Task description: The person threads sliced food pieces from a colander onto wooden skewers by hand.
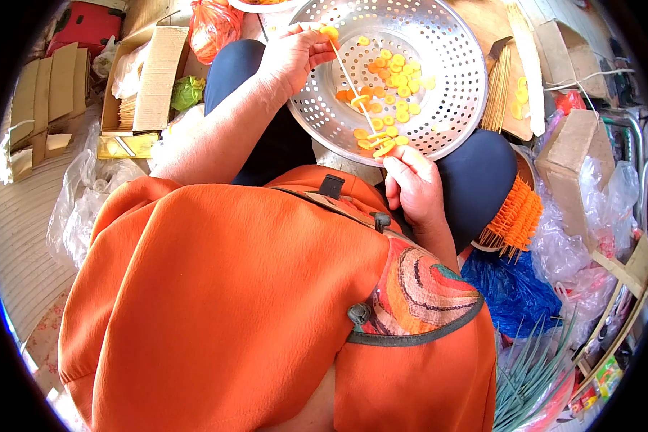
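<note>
A metal colander with round holes rests across my knees. Orange slices are scattered inside it. A thin wooden skewer slants over the colander between my hands, with several slices on its lower part. At its upper end, my left hand pinches an orange slice. My right hand is closed at the skewer's lower end, near the slices gathered there; its fingers partly hide that end.
Bare skewers lie on a board right of the colander. Loaded orange skewers stand in a bowl beside my right knee. A cardboard box is at the left. Plastic bags and green leaves are at the right.
</note>
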A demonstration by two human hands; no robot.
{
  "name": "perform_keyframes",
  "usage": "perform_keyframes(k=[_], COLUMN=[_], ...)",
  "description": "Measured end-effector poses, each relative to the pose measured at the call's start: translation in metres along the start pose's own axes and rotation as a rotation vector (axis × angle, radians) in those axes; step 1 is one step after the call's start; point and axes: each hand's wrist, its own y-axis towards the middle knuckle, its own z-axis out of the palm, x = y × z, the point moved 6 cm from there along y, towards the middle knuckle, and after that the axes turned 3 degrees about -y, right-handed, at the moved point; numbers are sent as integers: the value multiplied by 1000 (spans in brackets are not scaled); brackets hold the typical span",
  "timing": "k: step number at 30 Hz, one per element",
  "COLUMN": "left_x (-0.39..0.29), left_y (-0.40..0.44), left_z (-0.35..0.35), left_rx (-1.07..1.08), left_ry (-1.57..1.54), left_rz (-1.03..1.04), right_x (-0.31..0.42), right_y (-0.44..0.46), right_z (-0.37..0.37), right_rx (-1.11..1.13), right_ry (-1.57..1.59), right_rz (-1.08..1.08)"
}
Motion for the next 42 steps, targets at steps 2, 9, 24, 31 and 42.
perform_keyframes(k=[2, 9, 24, 31, 42], left_x=[1, 2, 11, 27, 30], left_y=[1, 0, -4, -24, -53], left_z=[0, 0, 8, 26, 43], left_rx=[-2, -25, 36, 260, 353], left_ry=[-8, -46, 100, 138, 200], left_rz=[2, 12, -56, -164, -210], right_x=[0, 1, 1, 1, 1], right_y=[0, 1, 4, 4, 0], right_z=[0, 2, -1, -2, -2], right_rx=[6, -4, 27, -19, -51], right_ry=[1, -6, 7, 61, 16], right_rz=[-1, 9, -16, -64, -77])
